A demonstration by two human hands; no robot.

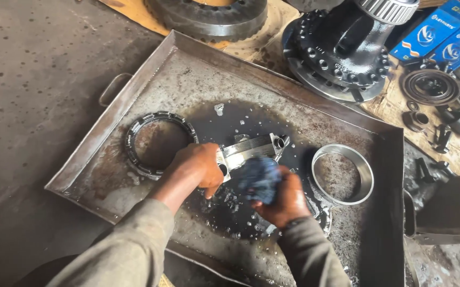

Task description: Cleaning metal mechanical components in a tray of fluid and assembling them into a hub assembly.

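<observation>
Left hand point(201, 167): gripped metal part point(251, 151) by one end.
Right hand point(283, 199): clutched blue rag point(259, 180) against it.
Handling: likely heavy, stiff, oily-slick; hold ends.
Tray point(134, 101): wet.

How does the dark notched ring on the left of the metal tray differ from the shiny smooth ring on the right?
The dark notched ring is blackened with a toothed edge; the shiny smooth ring is bright steel with a plain rim. The dark one lies beside the left hand, the shiny one beyond the right hand. Both lie flat in the metal tray.
</observation>
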